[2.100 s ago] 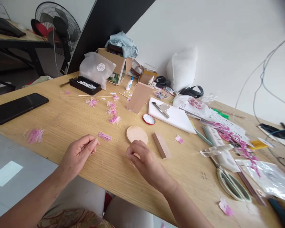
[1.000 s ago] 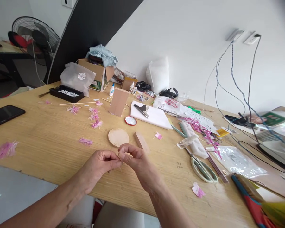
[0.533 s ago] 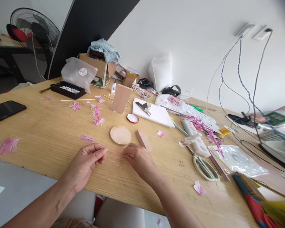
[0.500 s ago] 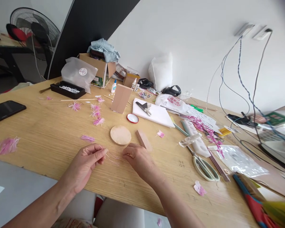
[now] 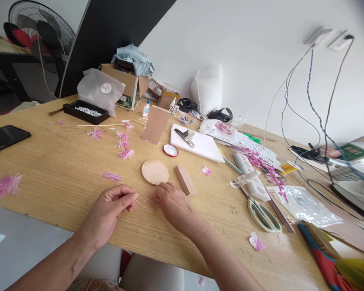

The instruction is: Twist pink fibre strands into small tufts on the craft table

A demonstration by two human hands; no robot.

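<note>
My left hand (image 5: 117, 204) is closed in a pinch on thin pale pink threads (image 5: 144, 202) near the table's front edge. My right hand (image 5: 171, 202) is closed just to the right, its fingertips down at the other end of the threads; what they grip is partly hidden. A round wooden disc (image 5: 155, 172) lies right behind my right hand, and a wooden block (image 5: 185, 180) beside it. A small bundle of pink strands (image 5: 112, 176) rests behind my left hand. Fluffy pink tufts (image 5: 126, 153) lie in a row farther back.
Scissors (image 5: 263, 216) lie to the right, with a plastic bag (image 5: 305, 204) beyond. An upright wooden board (image 5: 156, 124), a red-rimmed lid (image 5: 170, 150) and a metal clip (image 5: 185, 137) on a white pad are behind. A black phone (image 5: 7, 138) and a larger pink bundle (image 5: 7, 186) are at left.
My right hand has shifted slightly left and lowered its fingers toward the table. The left hand keeps its pinch almost in place. The view has turned slightly.
</note>
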